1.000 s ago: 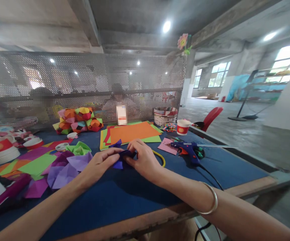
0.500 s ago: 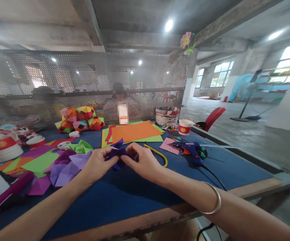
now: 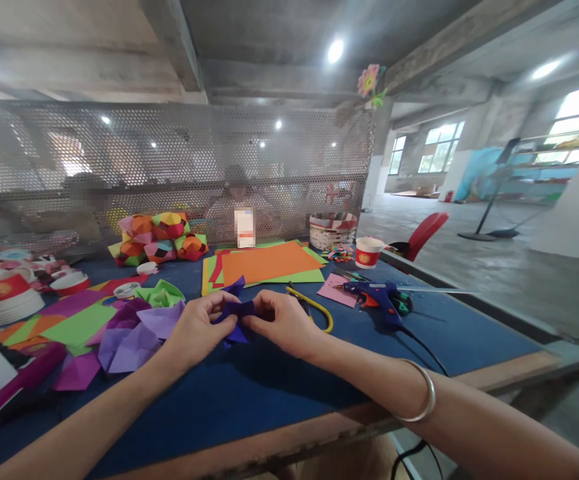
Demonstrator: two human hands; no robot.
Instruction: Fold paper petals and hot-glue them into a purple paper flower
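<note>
A dark purple folded paper piece (image 3: 237, 312) is held between both hands above the blue tabletop, its points sticking up and down. My left hand (image 3: 203, 325) pinches its left side with thumb and fingers. From the right, my right hand (image 3: 283, 321) grips the other side between thumb and forefinger; the fingers partly cover the folds. Just beyond the right hand lie yellow-handled scissors (image 3: 322, 313). Light purple folded paper (image 3: 139, 333) rests to the left of my left hand, with a green folded piece (image 3: 162, 293) behind it.
Stacked orange and green paper sheets (image 3: 269, 263) lie ahead. On the right are a blue glue gun (image 3: 382, 297) with a cord, a paper cup (image 3: 368, 253) and a woven basket (image 3: 332, 233). Colourful paper balls (image 3: 159, 237) stand before a perforated metal screen (image 3: 169, 147); people sit behind it.
My right hand's fingers have shifted slightly on the purple paper, and the piece has turned a little. Both hands keep hold of it. The view has moved very slightly.
</note>
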